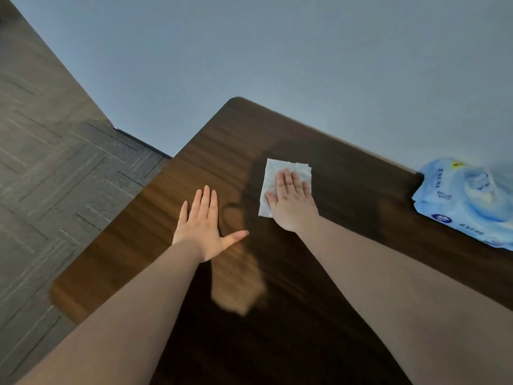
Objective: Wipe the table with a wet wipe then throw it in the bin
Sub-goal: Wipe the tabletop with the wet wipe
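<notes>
A white wet wipe point(270, 176) lies spread flat on the dark wooden table point(347, 195), near its far side. My right hand point(293, 202) presses flat on the wipe, fingers together, covering its lower right part. My left hand point(202, 223) rests flat on the bare tabletop to the left, fingers extended and thumb spread, holding nothing. No bin is in view.
A light blue pack of wet wipes point(469, 201) lies at the table's right edge, partly over the far side. Grey patterned carpet floor point(55, 176) lies to the left of the table. A plain grey wall point(277, 51) stands behind it.
</notes>
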Demonstrator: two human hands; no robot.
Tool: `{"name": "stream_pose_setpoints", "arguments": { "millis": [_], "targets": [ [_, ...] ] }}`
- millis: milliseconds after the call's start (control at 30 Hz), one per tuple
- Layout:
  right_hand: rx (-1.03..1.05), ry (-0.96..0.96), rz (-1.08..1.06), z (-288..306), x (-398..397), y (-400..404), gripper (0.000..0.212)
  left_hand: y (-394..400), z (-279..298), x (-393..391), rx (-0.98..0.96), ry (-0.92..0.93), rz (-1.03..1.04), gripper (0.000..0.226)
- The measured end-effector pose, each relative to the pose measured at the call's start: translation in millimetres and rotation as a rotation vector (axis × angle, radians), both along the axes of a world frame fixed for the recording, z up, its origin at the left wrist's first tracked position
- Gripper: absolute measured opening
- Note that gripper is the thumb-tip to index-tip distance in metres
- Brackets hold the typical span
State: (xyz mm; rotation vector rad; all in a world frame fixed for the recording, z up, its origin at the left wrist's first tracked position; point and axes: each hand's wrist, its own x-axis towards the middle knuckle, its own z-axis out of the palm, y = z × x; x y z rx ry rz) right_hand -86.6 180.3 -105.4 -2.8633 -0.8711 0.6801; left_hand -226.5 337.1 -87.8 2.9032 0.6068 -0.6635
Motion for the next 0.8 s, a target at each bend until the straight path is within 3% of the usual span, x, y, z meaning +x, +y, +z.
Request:
{"name": "stream_pose_setpoints", "arguments": {
  "millis": [233, 400, 600, 800],
  "targets": [
    [0.022, -0.010, 0.058, 2, 9, 115, 0.062, 8, -8, 1, -0.087, -0.056, 0.038, 0.120],
    [0.049, -0.029, 0.136, -4, 9, 155, 0.065, 8, -9, 0, -0.120, -0.101, 0.049, 0.118],
    [0.070, -0.027, 0.136, -2, 10, 132, 0.065, 10, -11, 1, -0.089, -0.095, 0.045, 0.121],
    [0.038, -0.024, -0.035, -5, 7, 44, 0.066, 8, -5, 1, -0.024, 0.004, -0.033, 0.116]
  ]
}}
